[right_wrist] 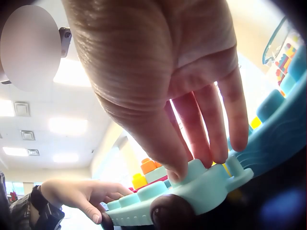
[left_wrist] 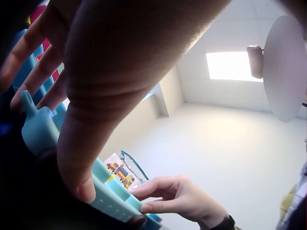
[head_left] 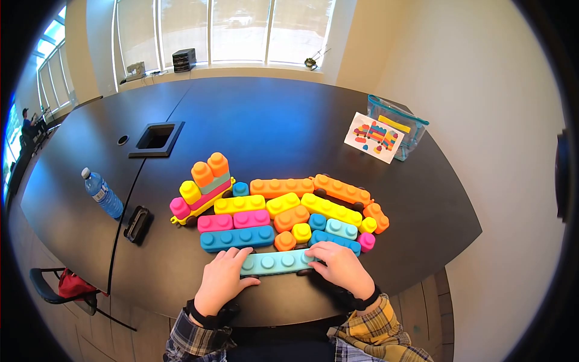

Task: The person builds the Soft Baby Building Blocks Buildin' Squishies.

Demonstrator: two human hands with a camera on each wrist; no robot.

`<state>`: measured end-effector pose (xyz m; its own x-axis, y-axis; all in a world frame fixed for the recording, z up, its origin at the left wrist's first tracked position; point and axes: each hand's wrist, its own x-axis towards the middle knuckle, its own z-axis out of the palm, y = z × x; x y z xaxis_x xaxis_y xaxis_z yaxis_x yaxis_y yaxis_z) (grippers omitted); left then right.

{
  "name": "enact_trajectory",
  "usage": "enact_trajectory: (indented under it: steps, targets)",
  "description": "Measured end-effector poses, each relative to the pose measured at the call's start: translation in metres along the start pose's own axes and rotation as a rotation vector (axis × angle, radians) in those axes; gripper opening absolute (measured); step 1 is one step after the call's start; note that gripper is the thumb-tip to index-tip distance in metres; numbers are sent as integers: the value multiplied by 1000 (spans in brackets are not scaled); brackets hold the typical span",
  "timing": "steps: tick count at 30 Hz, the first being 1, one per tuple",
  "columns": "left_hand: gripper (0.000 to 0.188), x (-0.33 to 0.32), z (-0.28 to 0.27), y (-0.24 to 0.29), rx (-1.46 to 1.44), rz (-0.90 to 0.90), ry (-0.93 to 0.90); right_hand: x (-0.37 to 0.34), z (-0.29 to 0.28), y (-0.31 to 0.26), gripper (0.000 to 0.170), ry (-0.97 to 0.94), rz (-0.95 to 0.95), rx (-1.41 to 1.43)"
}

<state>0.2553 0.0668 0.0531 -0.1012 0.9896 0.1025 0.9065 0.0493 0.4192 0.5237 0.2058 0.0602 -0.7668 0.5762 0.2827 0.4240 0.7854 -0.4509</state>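
A light blue wheeled block base (head_left: 277, 263) with a row of studs lies at the near side of the table. My left hand (head_left: 221, 277) holds its left end, thumb along the near side and fingers over the far side. At the other end my right hand (head_left: 345, 270) pinches the base, its thumb (right_wrist: 178, 167) against a stud and the fingers behind. A dark wheel (right_wrist: 171, 211) shows under the base in the right wrist view. Just beyond lie a long blue block (head_left: 237, 239) and another blue block (head_left: 335, 242).
Rows of pink, yellow and orange blocks (head_left: 283, 187) spread beyond the hands. A yellow wheeled base (head_left: 202, 208) carries stacked blocks. A water bottle (head_left: 104, 193) and dark case (head_left: 139, 225) stand left. A picture card (head_left: 374, 137) leans on a clear bag (head_left: 416, 134) at back right.
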Motion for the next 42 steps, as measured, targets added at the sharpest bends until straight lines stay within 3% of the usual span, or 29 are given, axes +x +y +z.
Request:
enact_trajectory:
  steps: [6, 11, 17, 20, 22, 27, 29, 37, 39, 40, 42]
  targets:
    - [68, 1, -2, -1, -35, 11, -18, 8, -10, 2, 22, -71, -1, 1]
    - [66, 1, -3, 1, -32, 11, -25, 69, -38, 39, 38, 18, 12, -147]
    - [66, 2, -4, 1, -23, 14, -19, 151, -30, 96, 37, -108, 49, -426]
    - [65, 2, -4, 0, -13, 32, -11, 171, -14, 112, 26, -71, -8, -523]
    - [65, 3, -4, 0, -8, 49, -12, 179, -12, 115, 24, -213, 32, -563]
    - [66, 3, -3, -1, -3, 56, -27, 181, -20, 115, 20, -194, 23, -389]
    - [66, 4, -5, 1, 0, 45, -38, 179, -29, 105, 21, -80, 57, -163]
    - [72, 1, -7, 0, 8, 31, -67, 124, -64, 65, 30, 260, 14, 117]
    - [81, 0, -11, -7, -109, 143, 148, 98, -62, 46, 30, 231, 49, 277]
    - [81, 0, -13, -10, -111, 142, 146, 85, -59, 38, 30, 212, 76, 400]
    - [84, -1, -24, -12, -303, 67, 263, 59, -55, 21, 29, 149, 143, 383]
